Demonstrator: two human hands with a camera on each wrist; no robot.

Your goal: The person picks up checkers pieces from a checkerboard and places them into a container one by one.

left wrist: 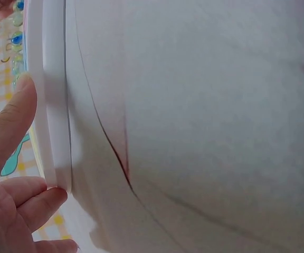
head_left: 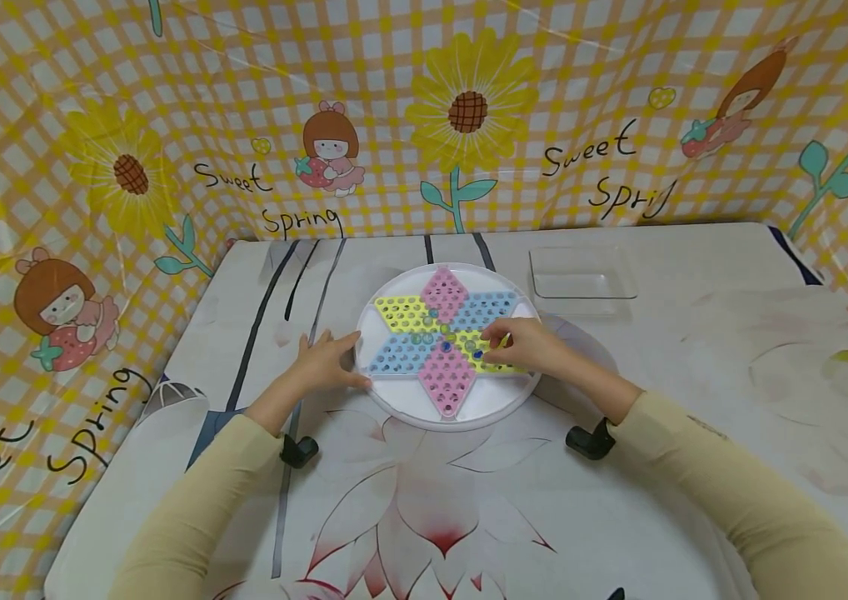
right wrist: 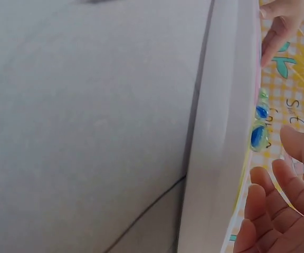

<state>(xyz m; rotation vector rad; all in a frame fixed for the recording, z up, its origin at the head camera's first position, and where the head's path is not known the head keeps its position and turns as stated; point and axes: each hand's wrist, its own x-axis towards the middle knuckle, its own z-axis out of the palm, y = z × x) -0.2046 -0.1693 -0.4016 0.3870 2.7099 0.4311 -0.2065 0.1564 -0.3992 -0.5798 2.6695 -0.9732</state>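
A round white Chinese checkers board point(head_left: 398, 397) lies on the table, its star made of pink, blue and yellow points. My left hand point(head_left: 319, 364) touches the board's left edge with thumb and fingers spread; in the left wrist view its fingertips point(left wrist: 49, 203) meet the rim. Over the yellow right-hand point hovers my right hand point(head_left: 532, 346), its thumb and fingers apart with nothing seen between them in the right wrist view. Close to its fingertips sits a blue marble point(head_left: 477, 354). Several more glass marbles point(head_left: 427, 338) cluster about the star's centre.
A clear rectangular plastic box point(head_left: 581, 275) stands behind the board on the right. At the table's left edge is a white object with openwork point(head_left: 172, 400). A checked cloth point(head_left: 386, 50) hangs around the back and left side.
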